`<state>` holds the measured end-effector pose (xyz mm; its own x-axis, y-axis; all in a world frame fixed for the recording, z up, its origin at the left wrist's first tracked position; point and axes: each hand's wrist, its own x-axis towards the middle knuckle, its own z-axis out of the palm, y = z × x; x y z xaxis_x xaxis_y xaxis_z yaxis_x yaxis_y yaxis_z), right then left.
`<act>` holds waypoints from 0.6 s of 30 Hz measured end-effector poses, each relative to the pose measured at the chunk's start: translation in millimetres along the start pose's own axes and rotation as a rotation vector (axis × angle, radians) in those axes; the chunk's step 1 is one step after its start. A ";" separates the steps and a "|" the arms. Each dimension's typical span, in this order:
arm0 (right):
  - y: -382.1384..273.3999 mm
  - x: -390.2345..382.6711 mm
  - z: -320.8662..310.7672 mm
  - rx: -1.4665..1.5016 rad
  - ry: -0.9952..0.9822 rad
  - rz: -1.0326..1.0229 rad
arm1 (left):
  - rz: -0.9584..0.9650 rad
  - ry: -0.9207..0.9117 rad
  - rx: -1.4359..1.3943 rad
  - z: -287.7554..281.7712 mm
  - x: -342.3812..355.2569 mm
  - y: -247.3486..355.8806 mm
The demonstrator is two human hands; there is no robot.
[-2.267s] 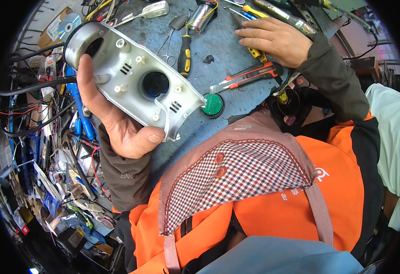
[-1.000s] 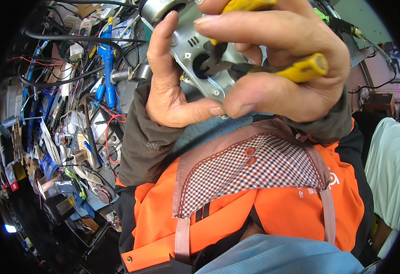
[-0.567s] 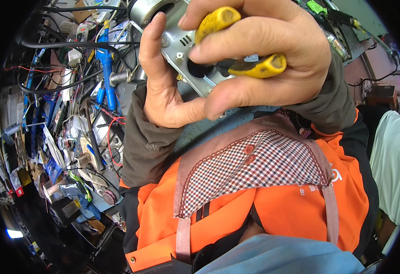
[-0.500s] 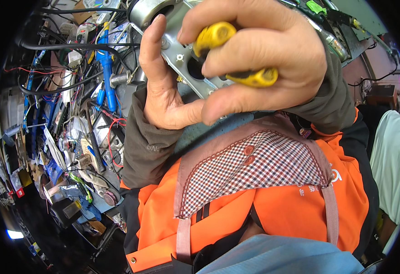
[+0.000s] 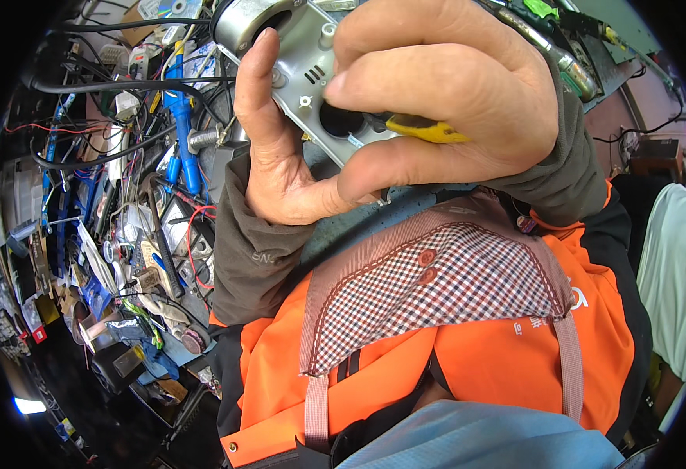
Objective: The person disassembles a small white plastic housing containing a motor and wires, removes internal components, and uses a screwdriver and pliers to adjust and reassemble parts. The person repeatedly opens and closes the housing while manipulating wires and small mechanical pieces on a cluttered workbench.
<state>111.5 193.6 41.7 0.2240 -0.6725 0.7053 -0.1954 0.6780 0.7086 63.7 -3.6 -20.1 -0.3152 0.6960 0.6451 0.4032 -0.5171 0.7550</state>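
A grey metal housing [image 5: 292, 55] with round holes, slots and small posts fills the top middle of the view, tilted. My left hand [image 5: 284, 176] grips its near left side, thumb and fingers around the edge. My right hand [image 5: 468, 86] reaches over the housing from the right, its fingers curled around yellow-handled pliers [image 5: 429, 130]. One yellow handle shows between the fingers and thumb; the other handle and the jaws are hidden. The right thumb lies close to the left hand, at the housing's near corner.
Cluttered tools, cables and parts cover the bench on the left, among them a blue desoldering pump-like tool [image 5: 179, 117] and black cables [image 5: 124, 82]. A metal-barrelled tool [image 5: 566, 66] lies at the upper right. A pale green cloth [image 5: 671, 266] hangs at the right.
My right fingers have shifted over the pliers, so the upper yellow handle is now hidden. More of the housing's slots and posts shows. My left hand keeps its grip.
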 end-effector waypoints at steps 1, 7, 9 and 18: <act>0.8 -3.4 -2.6 0.429 0.089 0.261 | -0.042 -0.014 0.025 -0.3 0.1 6.0; 18.4 13.9 -28.9 1.332 -0.029 0.862 | -0.002 0.035 -0.066 5.1 0.4 -1.5; 11.6 14.6 -40.1 1.293 -0.093 0.923 | 0.029 0.014 -0.082 5.5 1.0 -3.6; -1.4 16.5 -48.0 1.203 -0.214 0.974 | 0.013 -0.010 -0.037 2.8 1.2 -4.0</act>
<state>161.3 195.8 51.3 -0.5533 -0.2307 0.8004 -0.8222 0.3049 -0.4805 64.1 0.7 -22.7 -0.3015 0.6941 0.6537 0.3750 -0.5440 0.7506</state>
